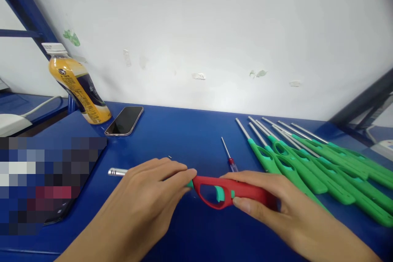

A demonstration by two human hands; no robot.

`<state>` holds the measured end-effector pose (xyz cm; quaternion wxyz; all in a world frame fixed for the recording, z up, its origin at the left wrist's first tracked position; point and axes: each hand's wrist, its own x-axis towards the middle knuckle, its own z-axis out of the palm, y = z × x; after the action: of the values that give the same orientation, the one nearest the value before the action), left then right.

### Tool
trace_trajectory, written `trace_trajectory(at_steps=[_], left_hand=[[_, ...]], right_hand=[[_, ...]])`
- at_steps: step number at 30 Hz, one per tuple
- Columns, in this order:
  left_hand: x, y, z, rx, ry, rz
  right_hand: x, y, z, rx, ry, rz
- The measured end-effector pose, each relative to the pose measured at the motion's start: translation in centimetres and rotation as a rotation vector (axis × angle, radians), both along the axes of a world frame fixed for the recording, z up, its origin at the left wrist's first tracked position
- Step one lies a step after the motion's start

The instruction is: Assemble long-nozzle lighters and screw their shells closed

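A red lighter (211, 181) with a green trigger and a long metal tube lies level between both hands, above the blue table (184, 131). My left hand (153, 196) is closed around its tube near the green collar, and the silver tip sticks out to the left. Around the red handle at the right, my right hand (270, 200) is closed, its thumb beside the small green switch. Behind the right hand lies a screwdriver (231, 160) with a clear and red handle.
Several green lighters (307, 168) lie fanned out at the right. A phone (125, 120) and a yellow drink bottle (80, 86) are at the back left. A dark device (61, 208), partly pixelated, lies at the left. A white wall (190, 28) rises behind the table.
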<state>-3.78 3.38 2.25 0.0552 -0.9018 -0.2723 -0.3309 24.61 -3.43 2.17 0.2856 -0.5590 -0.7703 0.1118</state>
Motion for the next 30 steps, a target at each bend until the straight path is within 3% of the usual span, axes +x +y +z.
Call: trace_trajectory(at_steps=[5, 9, 15, 22, 26, 30], left_hand=[[-0.3, -0.7, -1.1, -0.103, 0.138, 0.073], [-0.5, -0.6, -1.2, -0.213, 0.197, 0.105], [-0.8, 0.1, -1.3, -0.349, 0.345, 0.155], [-0.9, 0.5, -1.3, -0.28, 0.211, 0.148], [-1.4, 2.3, -1.8, -0.288, 0.241, 0.306], [-2.0, 3.9, -2.5, -0.347, 0.259, 0.396]], right_hand=[[0.5, -0.5, -0.8, 0.073, -0.184, 0.108], [-0.1, -0.6, -1.1, 0.087, -0.203, 0.132], [-1.2, 0.3, -1.8, -0.08, -0.186, 0.163], [-0.8, 0.9, -2.1, -0.03, -0.166, 0.005], [-0.3, 1.6, -2.3, 0.084, -0.201, -0.198], [-0.1, 2.3, -3.0, 0.051, -0.252, -0.188]])
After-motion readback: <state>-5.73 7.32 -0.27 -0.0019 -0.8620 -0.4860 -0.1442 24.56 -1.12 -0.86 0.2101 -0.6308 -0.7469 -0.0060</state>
